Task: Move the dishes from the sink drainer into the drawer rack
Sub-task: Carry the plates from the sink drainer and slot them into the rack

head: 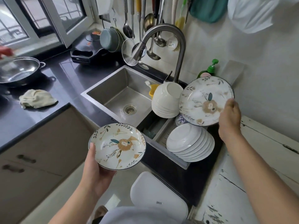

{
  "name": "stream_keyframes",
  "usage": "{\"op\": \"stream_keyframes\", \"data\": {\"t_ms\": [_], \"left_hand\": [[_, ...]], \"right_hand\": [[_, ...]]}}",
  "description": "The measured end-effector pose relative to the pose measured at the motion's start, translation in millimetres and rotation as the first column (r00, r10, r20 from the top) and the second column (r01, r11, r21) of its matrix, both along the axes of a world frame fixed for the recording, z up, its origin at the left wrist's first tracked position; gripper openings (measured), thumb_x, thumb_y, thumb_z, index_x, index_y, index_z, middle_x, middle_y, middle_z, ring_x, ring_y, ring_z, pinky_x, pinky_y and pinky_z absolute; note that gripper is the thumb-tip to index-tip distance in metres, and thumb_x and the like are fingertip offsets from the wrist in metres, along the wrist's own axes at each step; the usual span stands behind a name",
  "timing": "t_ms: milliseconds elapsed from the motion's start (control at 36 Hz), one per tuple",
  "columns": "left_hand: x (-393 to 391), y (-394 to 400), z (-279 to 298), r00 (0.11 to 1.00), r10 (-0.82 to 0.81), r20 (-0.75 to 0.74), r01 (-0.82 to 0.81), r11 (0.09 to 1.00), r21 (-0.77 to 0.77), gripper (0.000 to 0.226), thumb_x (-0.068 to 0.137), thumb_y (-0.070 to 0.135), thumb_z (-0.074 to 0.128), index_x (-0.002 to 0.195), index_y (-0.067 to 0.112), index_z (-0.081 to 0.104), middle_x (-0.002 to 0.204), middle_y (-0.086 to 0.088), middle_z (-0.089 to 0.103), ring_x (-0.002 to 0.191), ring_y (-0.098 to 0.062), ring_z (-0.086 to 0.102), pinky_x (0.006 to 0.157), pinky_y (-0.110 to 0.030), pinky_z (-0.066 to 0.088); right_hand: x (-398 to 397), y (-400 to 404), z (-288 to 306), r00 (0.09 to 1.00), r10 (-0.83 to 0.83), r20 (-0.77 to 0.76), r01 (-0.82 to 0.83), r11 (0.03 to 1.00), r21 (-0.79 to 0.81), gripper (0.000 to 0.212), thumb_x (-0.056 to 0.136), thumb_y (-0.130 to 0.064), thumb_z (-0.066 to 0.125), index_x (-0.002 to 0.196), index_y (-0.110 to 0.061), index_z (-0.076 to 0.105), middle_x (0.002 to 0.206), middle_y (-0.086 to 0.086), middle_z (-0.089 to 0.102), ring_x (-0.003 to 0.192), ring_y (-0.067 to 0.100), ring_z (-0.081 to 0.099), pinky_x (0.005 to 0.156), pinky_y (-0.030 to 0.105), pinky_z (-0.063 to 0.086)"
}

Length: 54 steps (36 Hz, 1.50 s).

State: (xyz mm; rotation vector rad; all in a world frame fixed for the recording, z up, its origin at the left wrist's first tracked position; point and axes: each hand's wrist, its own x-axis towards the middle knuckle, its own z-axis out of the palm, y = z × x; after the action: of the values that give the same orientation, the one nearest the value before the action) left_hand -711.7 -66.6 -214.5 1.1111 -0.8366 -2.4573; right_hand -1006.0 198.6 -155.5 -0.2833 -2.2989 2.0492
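Observation:
My left hand (95, 167) grips a flower-patterned plate (117, 146) from below, thumb on its rim, in front of the sink. My right hand (229, 118) holds a second flower-patterned plate (205, 101) by its right edge, tilted up over the sink drainer (155, 126). In the drainer lies a stack of several white plates (189, 142), leaning. A stack of upturned white bowls (166, 101) stands behind it. A small blue-patterned dish (179, 120) peeks out between them. The drawer rack is not in view.
The steel sink (123, 94) and curved faucet (166, 39) sit left of the drainer. On the dark counter are a cloth (38, 98), a steel wok (17, 71) and a black cooker (88, 49). Utensils hang on the wall. A soap bottle (208, 70) stands behind. A white appliance (158, 196) is below.

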Motion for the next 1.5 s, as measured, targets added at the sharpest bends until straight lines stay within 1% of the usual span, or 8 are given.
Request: {"op": "stream_keyframes", "data": {"t_ms": [83,278,444,556,750,972,1250,1500], "left_hand": [[18.2,-10.4,-2.9,0.999,0.044,0.022,-0.044,0.999,0.011,0.057,0.104,0.062,0.034,0.143,0.027,0.055,0.13,-0.009,0.07,0.121,-0.031,0.067,0.106,-0.051,0.047],[93.9,-33.5,-7.5,0.979,0.183,0.094,-0.182,0.983,-0.02,0.066,0.101,0.068,0.03,0.14,0.023,0.059,0.133,-0.01,0.068,0.122,-0.032,0.066,0.11,-0.051,0.043],[190.4,-52.6,-4.1,0.919,0.371,0.137,-0.366,0.929,-0.061,0.071,0.099,0.073,0.025,0.13,0.022,0.064,0.126,-0.009,0.072,0.115,-0.028,0.07,0.107,-0.047,0.046],[268.9,-61.1,-5.6,0.848,0.516,0.124,-0.513,0.857,-0.056,0.07,0.099,0.072,0.028,0.133,0.023,0.063,0.128,-0.008,0.071,0.117,-0.028,0.069,0.108,-0.047,0.046],[481.4,-82.2,-19.0,0.653,0.753,0.083,-0.747,0.658,-0.089,0.07,0.099,0.072,0.028,0.14,0.026,0.06,0.136,-0.007,0.067,0.126,-0.031,0.063,0.114,-0.055,0.04],[691.6,-94.3,-14.3,0.343,0.928,0.147,-0.933,0.354,-0.06,0.067,0.099,0.072,0.028,0.127,0.027,0.068,0.126,-0.005,0.073,0.118,-0.031,0.066,0.104,-0.05,0.049],[863.0,-138.6,-19.1,0.022,0.983,0.18,-0.996,0.037,-0.079,0.065,0.096,0.074,0.034,0.135,0.031,0.063,0.127,-0.003,0.072,0.119,-0.029,0.066,0.104,-0.054,0.05],[974.0,-220.5,-31.9,-0.081,0.964,0.253,-0.991,-0.05,-0.128,0.06,0.099,0.069,0.037,0.136,0.029,0.062,0.124,-0.005,0.071,0.113,-0.028,0.067,0.092,-0.045,0.055]], "right_hand": [[37.7,-18.1,-9.1,0.971,-0.018,0.239,0.086,0.956,-0.28,0.052,0.106,-0.055,0.031,0.129,-0.021,0.064,0.104,-0.004,0.074,0.094,0.016,0.073,0.08,0.033,0.061],[134.1,-93.5,-68.7,0.844,0.175,0.507,0.001,0.945,-0.327,0.042,0.108,-0.05,0.035,0.108,-0.021,0.065,0.089,-0.002,0.074,0.078,0.015,0.072,0.059,0.028,0.058],[219.5,-164.9,-86.3,0.724,0.406,0.558,-0.239,0.906,-0.349,0.044,0.107,-0.046,0.039,0.132,-0.018,0.062,0.104,0.003,0.075,0.096,0.024,0.071,0.079,0.037,0.059],[275.5,-215.5,-72.6,0.654,0.52,0.55,-0.375,0.854,-0.362,0.036,0.11,-0.04,0.038,0.107,-0.017,0.066,0.094,0.0,0.073,0.088,0.02,0.07,0.071,0.037,0.058],[442.8,-316.5,-67.7,0.515,0.73,0.449,-0.626,0.679,-0.384,0.033,0.105,-0.035,0.054,0.119,-0.009,0.066,0.116,0.009,0.073,0.106,0.025,0.069,0.086,0.044,0.058],[641.3,-373.2,-83.4,0.254,0.792,0.556,-0.705,0.545,-0.454,0.015,0.101,-0.024,0.06,0.103,-0.011,0.067,0.077,0.002,0.072,0.086,0.021,0.066,0.08,0.04,0.054],[819.2,-461.4,-72.7,0.0,0.806,0.591,-0.786,0.366,-0.499,0.033,0.098,-0.02,0.062,0.125,-0.001,0.06,0.118,0.021,0.067,0.109,0.031,0.066,0.106,0.046,0.048],[965.8,-591.3,-104.6,-0.22,0.752,0.621,-0.853,0.16,-0.496,0.027,0.097,-0.016,0.064,0.118,0.0,0.062,0.097,0.021,0.076,0.105,0.033,0.068,0.101,0.046,0.051]]}}
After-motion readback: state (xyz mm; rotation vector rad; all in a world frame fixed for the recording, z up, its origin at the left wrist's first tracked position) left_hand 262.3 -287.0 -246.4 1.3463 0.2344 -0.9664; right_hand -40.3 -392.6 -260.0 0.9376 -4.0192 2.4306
